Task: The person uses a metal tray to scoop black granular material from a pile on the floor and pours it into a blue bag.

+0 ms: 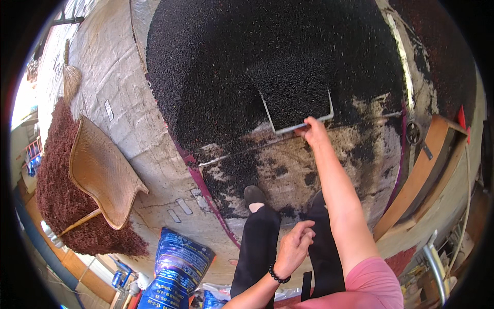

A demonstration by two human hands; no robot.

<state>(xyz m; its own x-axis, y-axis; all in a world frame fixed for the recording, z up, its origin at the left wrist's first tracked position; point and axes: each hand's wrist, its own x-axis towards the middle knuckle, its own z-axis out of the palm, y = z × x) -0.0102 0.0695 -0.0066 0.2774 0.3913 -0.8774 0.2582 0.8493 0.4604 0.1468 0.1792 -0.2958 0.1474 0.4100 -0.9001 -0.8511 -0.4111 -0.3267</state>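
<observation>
My right hand [314, 132] grips the near rim of a shallow, light-rimmed scoop tray [302, 125]. Black granules fill the tray, and its far end sinks into a broad spread of the same black granules [216, 56]. Over my legs hangs my left hand [296, 244], a dark bead bracelet [278, 274] at its wrist. Its fingers are loosely bent and a little apart, with nothing seen in them. The thumb and fingers of my right hand wrap the rim; what lies under the tray is hidden.
Left are a reddish-brown heap [54, 170], a woven scoop basket [105, 165] leaning on it and a straw broom [71, 77]. A blue printed bag [177, 262] stands beside my legs. A wooden frame [414, 175] lies right. My shoe [254, 194] rests on the granule-strewn mat.
</observation>
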